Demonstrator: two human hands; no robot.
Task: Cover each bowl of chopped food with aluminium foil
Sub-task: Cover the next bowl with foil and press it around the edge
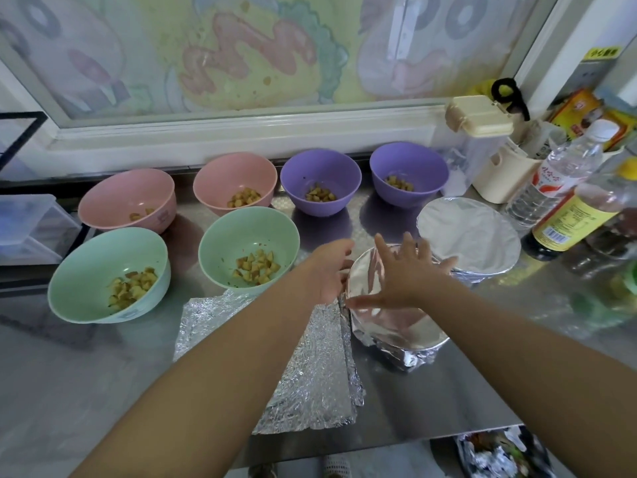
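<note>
Two down, six to go. Near right, round foil-wrapped bowl (pixel 389 326) getting finished: right hand (pixel 406 274) spread flat on top, left hand (pixel 327 270) curled round its left rim. Second foil-covered bowl (pixel 468 236) just behind. Six open pastel plastic bowls (pixel 248 229) waiting, crinkled foil sheets (pixel 310 374) ready near centre.

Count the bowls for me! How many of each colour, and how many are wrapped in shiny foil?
Pink bowls: 2
Purple bowls: 2
Green bowls: 2
Foil-covered bowls: 2
Total: 8 bowls
</note>
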